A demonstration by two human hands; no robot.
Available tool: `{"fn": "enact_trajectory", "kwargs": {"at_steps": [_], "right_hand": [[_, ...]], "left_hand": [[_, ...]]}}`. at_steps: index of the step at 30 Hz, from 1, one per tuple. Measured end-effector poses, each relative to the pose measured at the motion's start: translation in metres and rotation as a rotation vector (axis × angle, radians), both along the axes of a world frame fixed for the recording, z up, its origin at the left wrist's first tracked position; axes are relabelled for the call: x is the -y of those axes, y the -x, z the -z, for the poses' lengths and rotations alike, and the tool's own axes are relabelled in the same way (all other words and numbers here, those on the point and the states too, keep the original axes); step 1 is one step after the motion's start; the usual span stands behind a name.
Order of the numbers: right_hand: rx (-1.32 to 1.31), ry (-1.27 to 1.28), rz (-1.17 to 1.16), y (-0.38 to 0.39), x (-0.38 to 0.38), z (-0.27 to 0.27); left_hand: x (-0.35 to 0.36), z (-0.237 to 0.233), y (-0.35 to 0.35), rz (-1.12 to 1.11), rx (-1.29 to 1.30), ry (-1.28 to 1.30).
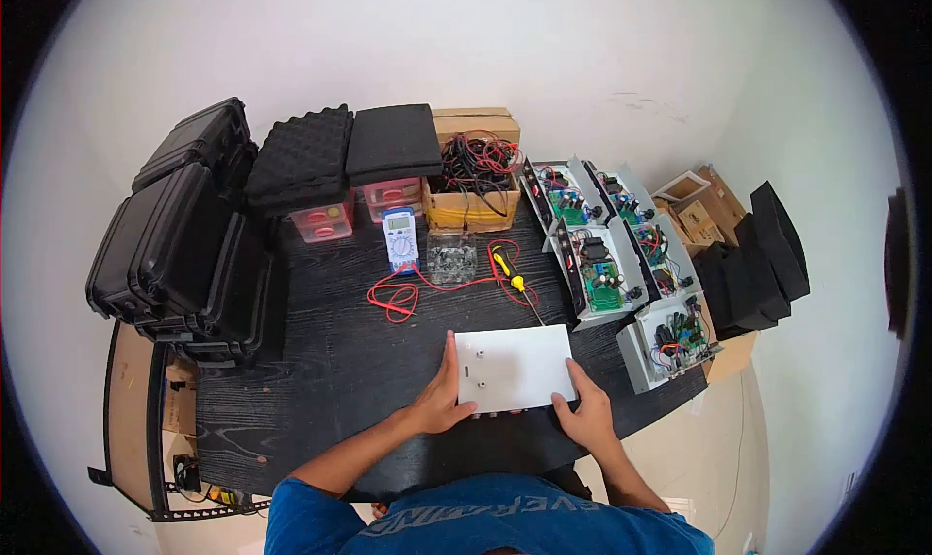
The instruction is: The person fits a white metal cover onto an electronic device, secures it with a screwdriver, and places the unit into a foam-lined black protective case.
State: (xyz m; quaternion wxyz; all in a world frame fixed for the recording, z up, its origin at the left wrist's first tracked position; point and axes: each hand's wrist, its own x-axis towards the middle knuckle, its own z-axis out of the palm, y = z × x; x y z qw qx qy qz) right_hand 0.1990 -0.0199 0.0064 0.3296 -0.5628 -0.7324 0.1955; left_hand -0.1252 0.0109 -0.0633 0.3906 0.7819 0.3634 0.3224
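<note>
Left hand (442, 398) reaches forward from the lower left. Its fingers are stretched nearly straight along the left short edge of the flat white rectangular metal panel (515, 366), with the thumb on the top face, clasping that edge. Right hand (582, 414) comes in from the lower right. Its fingers are curled over the panel's near right corner in a closed grip; the fingertips are hidden underneath. Both forearms are bare and angle inward, and a blue shirt shows at the bottom of the frame.

The panel sits at the near middle of the black wood-grain table (330, 361), just in front of the person. The room has plain white walls.

- **Behind the panel:** yellow-handled screwdriver (515, 283), red test leads (396, 295), blue-and-white digital multimeter (401, 236), small clear plastic box (451, 257).
- **At the back:** cardboard box full of red and black cables (473, 186), black foam pads (345, 152).
- **At the left:** black hard plastic cases (184, 244), stacked.
- **At the right:** open grey metal chassis with green circuit boards (602, 273), in a row.

The panel's long axis runs left to right, roughly parallel to the near table edge, with the broad face up. Two small holes sit near its left end. Something red peeks out under the near edge; I cannot tell what it is.
</note>
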Motion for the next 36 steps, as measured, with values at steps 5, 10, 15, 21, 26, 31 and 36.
{"fn": "enact_trajectory", "kwargs": {"at_steps": [5, 10, 15, 21, 26, 31, 36], "right_hand": [[0.045, -0.009, 0.032, -0.014, 0.001, -0.002], [0.146, -0.037, 0.079, -0.017, -0.001, 0.001], [0.235, -0.11, 0.054, -0.004, -0.002, -0.002], [0.264, -0.104, -0.189, 0.042, -0.024, -0.012], [0.352, -0.034, -0.224, 0.059, -0.05, -0.012], [0.334, -0.054, -0.207, 0.063, -0.056, -0.019], [0.364, 0.012, -0.187, 0.057, -0.058, -0.014]], "left_hand": [[-0.003, -0.002, -0.014, 0.052, -0.058, -0.121], [-0.011, -0.005, -0.014, 0.11, -0.156, -0.235], [-0.011, 0.003, -0.017, 0.098, -0.169, -0.273], [-0.002, 0.002, -0.023, 0.05, -0.162, -0.248], [0.003, -0.007, -0.029, 0.006, -0.215, -0.292], [0.001, -0.016, -0.028, -0.008, -0.234, -0.306], [0.006, -0.011, -0.033, -0.016, -0.303, -0.259]]}}
